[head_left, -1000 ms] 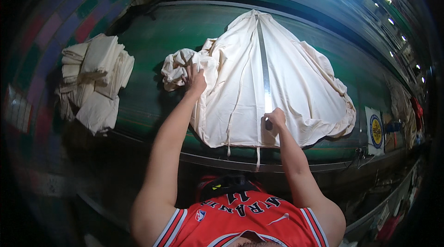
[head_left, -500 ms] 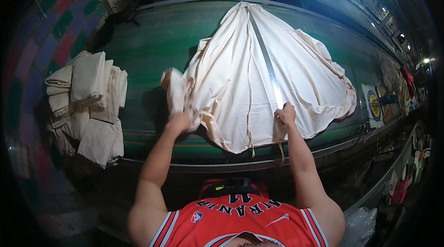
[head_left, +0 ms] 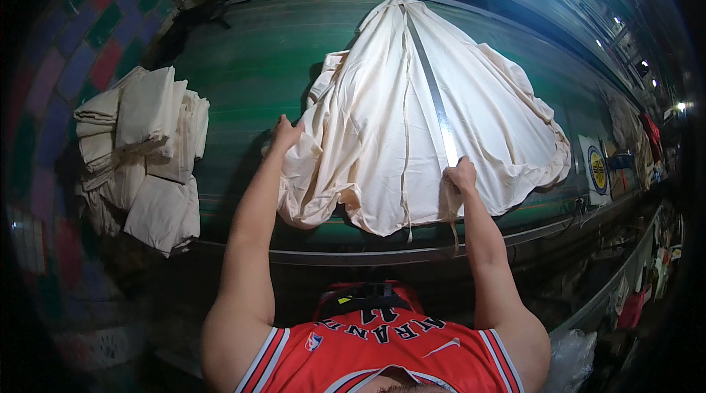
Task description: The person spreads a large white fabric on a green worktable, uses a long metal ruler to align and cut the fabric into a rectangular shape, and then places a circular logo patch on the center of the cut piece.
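Observation:
A large cream cloth [head_left: 485, 121] with gathered edges lies spread on the green bench surface [head_left: 235, 69]. A long metal straightedge [head_left: 434, 99] runs down it from the top tip toward me, and a thin cloth tape [head_left: 407, 172] lies alongside, dangling over the front edge. My left hand [head_left: 288, 130] is closed at the cloth's rumpled left edge, gripping it. My right hand [head_left: 460, 173] is closed on the near end of the straightedge, low on the cloth; some of its fingers are hidden.
Folded cream cloths [head_left: 147, 115] are piled at the bench's left end, beside a painted brick wall [head_left: 88, 40]. A white sign with a blue emblem [head_left: 594, 166] and hanging fabrics are at the right. A metal rail [head_left: 368, 256] borders the bench's front.
My left hand swung toward me with the bunched cloth, then back up and outward; that bunched part now hangs looser, spread along the left side. My right hand stayed on the straightedge. The view shifted.

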`<state>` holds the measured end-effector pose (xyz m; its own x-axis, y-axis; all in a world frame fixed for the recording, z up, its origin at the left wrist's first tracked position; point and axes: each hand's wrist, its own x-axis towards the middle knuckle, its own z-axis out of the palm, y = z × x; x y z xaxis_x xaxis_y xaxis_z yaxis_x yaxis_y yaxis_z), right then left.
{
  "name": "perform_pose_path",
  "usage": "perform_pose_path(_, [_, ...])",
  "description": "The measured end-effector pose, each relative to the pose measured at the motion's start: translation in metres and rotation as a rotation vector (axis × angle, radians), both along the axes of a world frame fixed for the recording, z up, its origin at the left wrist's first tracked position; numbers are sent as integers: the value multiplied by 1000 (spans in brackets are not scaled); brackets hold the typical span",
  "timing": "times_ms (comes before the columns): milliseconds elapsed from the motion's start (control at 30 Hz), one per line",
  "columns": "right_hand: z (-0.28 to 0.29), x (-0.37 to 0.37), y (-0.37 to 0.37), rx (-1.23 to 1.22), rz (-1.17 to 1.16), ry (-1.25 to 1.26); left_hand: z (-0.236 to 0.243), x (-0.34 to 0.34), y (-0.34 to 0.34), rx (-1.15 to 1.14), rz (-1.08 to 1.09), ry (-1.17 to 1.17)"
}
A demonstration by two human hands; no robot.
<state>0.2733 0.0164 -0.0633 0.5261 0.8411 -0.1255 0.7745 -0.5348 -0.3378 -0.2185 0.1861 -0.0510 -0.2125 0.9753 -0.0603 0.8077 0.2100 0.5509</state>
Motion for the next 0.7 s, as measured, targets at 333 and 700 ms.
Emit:
perform_pose_path(333, [5,14,-22,-24,-42,278,-16,-71,60,-178,100,-1233])
perform_pose_path(700, [12,11,-133,416,-234,621,50,-70,-9,-350,-554,-14])
